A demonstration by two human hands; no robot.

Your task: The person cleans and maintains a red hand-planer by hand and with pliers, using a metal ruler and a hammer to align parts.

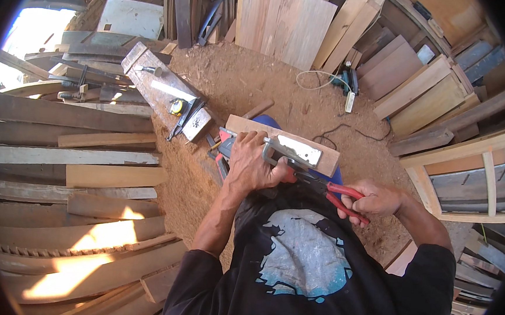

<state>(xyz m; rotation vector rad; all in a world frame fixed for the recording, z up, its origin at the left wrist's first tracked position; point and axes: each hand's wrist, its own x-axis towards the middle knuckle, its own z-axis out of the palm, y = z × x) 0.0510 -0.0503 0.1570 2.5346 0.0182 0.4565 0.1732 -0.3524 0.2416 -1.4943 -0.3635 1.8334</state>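
Observation:
My right hand (pixel 372 201) is closed round the red handles of a pair of pliers (pixel 347 203). Their dark jaws point left, toward a red and dark-grey power tool (pixel 225 148). Over that tool my left hand (pixel 252 162) is wrapped, its thumb pointing right toward the plier jaws. Beside my left fingers is a grey metal clamp or bracket (pixel 268 151), partly hidden. Just beyond both hands lies a wooden board (pixel 330 157) with a pale, worn metal plate (pixel 297 150) on it. Something blue (pixel 267 121) shows from under the board. The jaws' exact contact is unclear.
A low wooden bench (pixel 145 94) at the left holds a yellow tape measure (pixel 177 106) and a black tool (pixel 190 115). Stacked planks (pixel 71 155) line the left side. Ahead, a green power tool (pixel 345 77) and cables lie on the dusty ground.

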